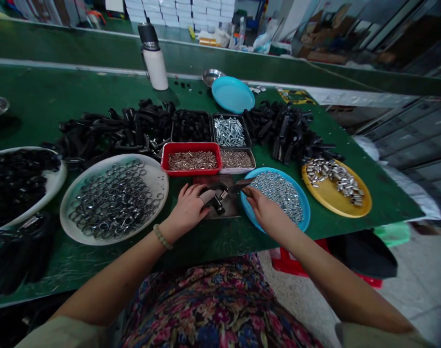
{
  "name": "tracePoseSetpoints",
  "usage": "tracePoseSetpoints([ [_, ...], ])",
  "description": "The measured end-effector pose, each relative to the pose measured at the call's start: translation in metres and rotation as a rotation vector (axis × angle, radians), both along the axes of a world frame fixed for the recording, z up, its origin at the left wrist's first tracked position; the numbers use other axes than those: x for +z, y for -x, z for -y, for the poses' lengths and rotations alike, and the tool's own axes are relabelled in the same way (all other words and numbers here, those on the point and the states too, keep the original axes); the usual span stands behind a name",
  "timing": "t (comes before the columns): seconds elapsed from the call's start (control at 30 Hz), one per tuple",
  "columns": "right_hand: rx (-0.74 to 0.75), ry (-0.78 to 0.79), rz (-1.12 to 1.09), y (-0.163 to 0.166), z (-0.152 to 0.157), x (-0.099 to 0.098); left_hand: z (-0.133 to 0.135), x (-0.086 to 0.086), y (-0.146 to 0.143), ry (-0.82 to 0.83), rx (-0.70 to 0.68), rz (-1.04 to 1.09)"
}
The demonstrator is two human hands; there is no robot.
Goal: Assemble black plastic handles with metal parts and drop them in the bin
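Note:
Close to the front of the table, my left hand (188,209) is closed around a black curved part (218,205) with a small bright metal piece at its middle. My right hand (269,208) pinches a flat, dark, handle-like piece (243,183) whose end meets the metal piece; whether the two are joined I cannot tell. Both hands are over a flat metal plate (232,209). Beside my right hand is a blue tray (306,205) of small silver nuts. Left of my left hand sits a white tray (66,212) of metal rings.
Behind my hands stand a red bin (165,157) of copper-coloured pins and a black bin of silver screws (229,132). Black parts (115,130) are heaped on both sides. A yellow tray (324,203) holds metal cylinders. A white bottle (157,70) stands farther back.

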State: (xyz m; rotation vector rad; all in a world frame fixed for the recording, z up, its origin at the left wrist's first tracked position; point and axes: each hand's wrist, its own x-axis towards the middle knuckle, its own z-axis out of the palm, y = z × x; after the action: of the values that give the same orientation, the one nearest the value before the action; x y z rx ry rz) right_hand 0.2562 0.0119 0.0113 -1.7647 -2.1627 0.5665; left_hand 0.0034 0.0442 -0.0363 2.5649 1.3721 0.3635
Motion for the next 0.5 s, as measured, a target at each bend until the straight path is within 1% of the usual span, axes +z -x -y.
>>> tracePoseSetpoints([
  [0.07, -0.011, -0.019, 0.012, 0.010, -0.004, 0.004, 0.000, 0.002, 0.001, 0.001, -0.011, 0.011],
  [0.13, -0.020, 0.009, 0.070, 0.014, -0.008, 0.007, 0.000, 0.002, 0.001, -0.002, -0.014, 0.024],
  [0.2, 0.003, 0.023, 0.099, 0.018, -0.009, 0.009, 0.000, 0.000, 0.001, 0.003, -0.008, 0.053],
  [0.3, 0.044, -0.040, 0.062, 0.033, -0.009, 0.012, -0.002, -0.005, 0.002, 0.040, 0.044, 0.148],
  [0.33, 0.059, -0.034, 0.072, 0.038, -0.009, 0.013, -0.003, -0.006, 0.002, 0.054, 0.066, 0.181],
  [0.4, 0.098, 0.026, 0.123, 0.045, -0.009, 0.012, -0.004, -0.005, 0.003, 0.076, 0.090, 0.221],
  [0.47, 0.095, 0.055, 0.158, 0.039, -0.009, 0.010, -0.002, -0.002, 0.002, 0.071, 0.073, 0.195],
  [0.5, 0.058, 0.042, 0.170, 0.031, -0.008, 0.008, 0.000, 0.000, 0.002, 0.059, 0.059, 0.157],
])
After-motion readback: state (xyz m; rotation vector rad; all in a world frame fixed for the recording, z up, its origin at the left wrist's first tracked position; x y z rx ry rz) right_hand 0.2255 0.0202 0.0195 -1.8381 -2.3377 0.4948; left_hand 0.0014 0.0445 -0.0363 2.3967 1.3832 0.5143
